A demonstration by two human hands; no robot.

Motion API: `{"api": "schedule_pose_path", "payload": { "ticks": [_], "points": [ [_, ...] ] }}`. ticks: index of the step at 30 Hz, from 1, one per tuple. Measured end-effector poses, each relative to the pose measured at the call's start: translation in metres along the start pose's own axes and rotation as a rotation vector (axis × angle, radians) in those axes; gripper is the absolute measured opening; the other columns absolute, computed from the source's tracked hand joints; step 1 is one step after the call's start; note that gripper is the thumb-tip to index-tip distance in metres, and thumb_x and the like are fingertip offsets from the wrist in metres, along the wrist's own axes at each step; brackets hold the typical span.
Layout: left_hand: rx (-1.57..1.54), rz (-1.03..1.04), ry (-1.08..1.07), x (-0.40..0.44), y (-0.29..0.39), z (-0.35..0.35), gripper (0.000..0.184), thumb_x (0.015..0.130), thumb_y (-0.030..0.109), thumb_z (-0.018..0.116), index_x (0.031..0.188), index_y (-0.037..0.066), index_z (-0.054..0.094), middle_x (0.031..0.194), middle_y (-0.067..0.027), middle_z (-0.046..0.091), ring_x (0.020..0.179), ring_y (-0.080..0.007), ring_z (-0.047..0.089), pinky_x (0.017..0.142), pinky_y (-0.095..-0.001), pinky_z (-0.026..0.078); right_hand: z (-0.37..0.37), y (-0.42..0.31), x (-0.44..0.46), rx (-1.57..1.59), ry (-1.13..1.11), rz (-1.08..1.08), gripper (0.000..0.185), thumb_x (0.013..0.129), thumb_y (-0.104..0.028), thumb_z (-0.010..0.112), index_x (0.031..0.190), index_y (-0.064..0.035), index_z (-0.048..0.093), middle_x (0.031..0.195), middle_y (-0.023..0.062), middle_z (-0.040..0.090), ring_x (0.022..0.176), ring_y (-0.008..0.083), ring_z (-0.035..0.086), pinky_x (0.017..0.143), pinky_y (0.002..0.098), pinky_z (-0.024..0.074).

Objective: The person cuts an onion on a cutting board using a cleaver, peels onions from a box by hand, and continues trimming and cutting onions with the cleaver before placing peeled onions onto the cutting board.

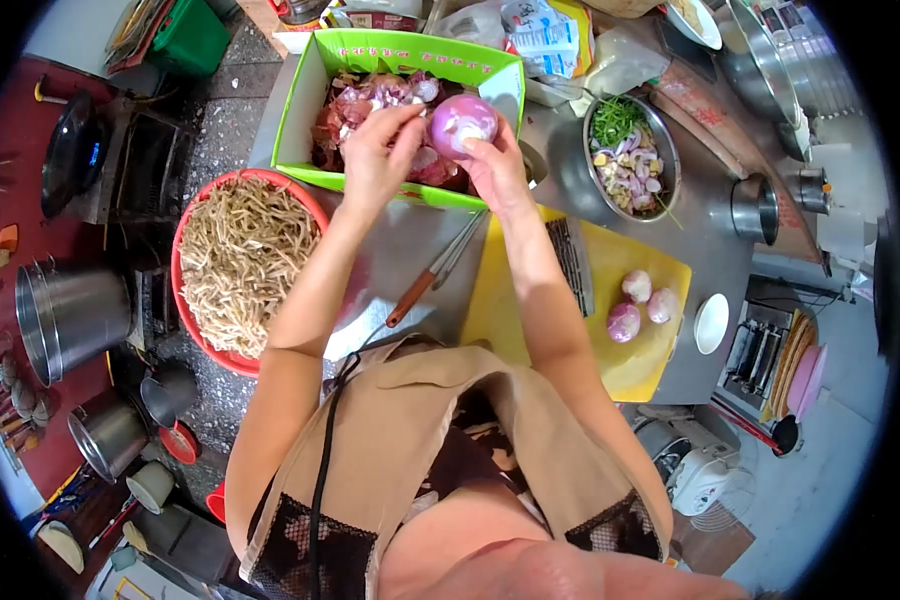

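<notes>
My right hand (497,168) grips a purple-red onion (454,124) from its right side, above a green-edged cardboard box (300,110). My left hand (378,160) is beside the onion with thumb and fingers pinched together. Whether a bit of skin is between those fingertips, I cannot make out. Papery reddish onion skins (342,112) lie inside the box beneath both hands. On the yellow cutting board (515,290) rest a dark-bladed cleaver (570,265), partly behind my right forearm, and three purple-white onions (625,322).
A red basin (322,205) heaped with thin pale-brown strips (240,270) stands left of my left arm. A wooden-handled tool (410,298) lies on the counter. Right of the box are a steel bowl (673,150) of sliced onion and chopped greens, and a small white dish (711,323).
</notes>
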State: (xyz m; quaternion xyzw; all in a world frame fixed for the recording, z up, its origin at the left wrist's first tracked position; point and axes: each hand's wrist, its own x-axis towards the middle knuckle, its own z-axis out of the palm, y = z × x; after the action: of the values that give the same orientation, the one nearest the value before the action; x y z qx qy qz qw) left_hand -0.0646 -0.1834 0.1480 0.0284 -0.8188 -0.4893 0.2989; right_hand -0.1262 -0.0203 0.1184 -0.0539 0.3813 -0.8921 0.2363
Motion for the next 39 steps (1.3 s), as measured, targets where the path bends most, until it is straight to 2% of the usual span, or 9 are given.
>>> {"api": "schedule_pose_path", "payload": {
  "ticks": [12, 17, 23, 26, 27, 29, 31, 33, 39],
  "points": [
    [0.215, 0.204, -0.027, 0.000, 0.012, 0.015, 0.020, 0.078, 0.010, 0.073, 0.098, 0.007, 0.072, 0.093, -0.0074, 0.067, 0.079, -0.0239, 0.066, 0.067, -0.0321, 0.054, -0.002, 0.013, 0.000, -0.475, 0.032, -0.157, 0.063, 0.070, 0.001, 0.072, 0.126, -0.0051, 0.043, 0.114, 0.0065, 0.055, 0.104, 0.0151, 0.055, 0.090, 0.0297, 0.0479],
    [0.373, 0.226, -0.049, -0.001, 0.010, 0.015, 0.014, 0.076, 0.008, 0.073, 0.090, 0.007, 0.071, 0.087, -0.0071, 0.067, 0.075, -0.0256, 0.066, 0.065, -0.0324, 0.053, -0.007, 0.022, 0.003, -1.018, 0.115, -0.402, 0.059, 0.068, -0.001, 0.070, 0.121, -0.0068, 0.045, 0.110, 0.0053, 0.055, 0.100, 0.0143, 0.055, 0.089, 0.0282, 0.0460],
    [-0.230, -0.347, 0.044, 0.010, -0.008, 0.011, 0.009, 0.077, 0.009, 0.069, 0.078, 0.000, 0.067, 0.070, -0.0146, 0.067, 0.062, -0.0190, 0.066, 0.060, -0.0286, 0.052, 0.004, 0.013, -0.005, -0.827, 0.106, -0.379, 0.063, 0.067, -0.002, 0.077, 0.121, -0.0064, 0.044, 0.110, 0.0064, 0.055, 0.101, 0.0151, 0.055, 0.089, 0.0297, 0.0474],
    [0.474, -0.172, 0.142, 0.018, -0.036, -0.004, 0.007, 0.083, 0.008, 0.065, 0.088, 0.004, 0.069, 0.066, -0.0090, 0.067, 0.060, -0.0231, 0.065, 0.061, -0.0330, 0.053, 0.002, 0.012, -0.004, -0.590, 0.108, -0.267, 0.067, 0.068, 0.001, 0.077, 0.124, -0.0061, 0.041, 0.113, 0.0084, 0.054, 0.104, 0.0172, 0.056, 0.090, 0.0316, 0.0489],
    [0.498, -0.187, 0.065, 0.017, -0.043, -0.010, 0.015, 0.083, 0.008, 0.063, 0.097, 0.006, 0.069, 0.081, -0.0144, 0.068, 0.074, -0.0318, 0.066, 0.069, -0.0370, 0.054, 0.002, 0.012, -0.004, -0.589, 0.107, -0.267, 0.067, 0.068, 0.001, 0.077, 0.124, -0.0061, 0.041, 0.113, 0.0084, 0.054, 0.104, 0.0172, 0.056, 0.090, 0.0316, 0.0489],
    [0.847, 0.155, 0.141, 0.007, -0.054, -0.010, 0.025, 0.082, 0.004, 0.062, 0.107, 0.006, 0.068, 0.101, -0.0146, 0.064, 0.090, -0.0308, 0.064, 0.077, -0.0356, 0.052, 0.002, 0.010, -0.001, -0.298, 0.067, -0.147, 0.069, 0.068, 0.002, 0.078, 0.124, -0.0076, 0.038, 0.114, 0.0104, 0.055, 0.103, 0.0203, 0.059, 0.088, 0.0329, 0.0509],
    [0.347, 0.095, 0.065, 0.004, -0.037, -0.006, 0.031, 0.081, 0.000, 0.061, 0.110, 0.007, 0.067, 0.112, -0.0140, 0.058, 0.101, -0.0287, 0.060, 0.085, -0.0348, 0.050, 0.001, 0.005, -0.001, -0.208, 0.063, -0.093, 0.067, 0.070, 0.005, 0.074, 0.123, -0.0072, 0.037, 0.116, 0.0111, 0.054, 0.105, 0.0222, 0.059, 0.089, 0.0354, 0.0515],
    [0.011, 0.006, 0.034, -0.006, -0.009, 0.003, 0.030, 0.080, 0.005, 0.067, 0.109, 0.008, 0.068, 0.104, -0.0112, 0.061, 0.090, -0.0268, 0.062, 0.078, -0.0343, 0.052, 0.004, 0.001, -0.004, -0.066, 0.078, -0.033, 0.063, 0.071, 0.007, 0.071, 0.122, -0.0064, 0.036, 0.117, 0.0118, 0.051, 0.106, 0.0235, 0.058, 0.090, 0.0358, 0.0516],
    [0.192, 0.310, 0.019, -0.004, 0.007, 0.021, 0.027, 0.077, 0.008, 0.075, 0.103, 0.009, 0.070, 0.095, -0.0086, 0.065, 0.086, -0.0248, 0.065, 0.074, -0.0328, 0.053, -0.006, 0.012, -0.001, -0.219, 0.090, -0.085, 0.060, 0.072, 0.007, 0.071, 0.119, -0.0060, 0.037, 0.110, 0.0086, 0.049, 0.100, 0.0193, 0.057, 0.090, 0.0343, 0.0510]
  ]
}}
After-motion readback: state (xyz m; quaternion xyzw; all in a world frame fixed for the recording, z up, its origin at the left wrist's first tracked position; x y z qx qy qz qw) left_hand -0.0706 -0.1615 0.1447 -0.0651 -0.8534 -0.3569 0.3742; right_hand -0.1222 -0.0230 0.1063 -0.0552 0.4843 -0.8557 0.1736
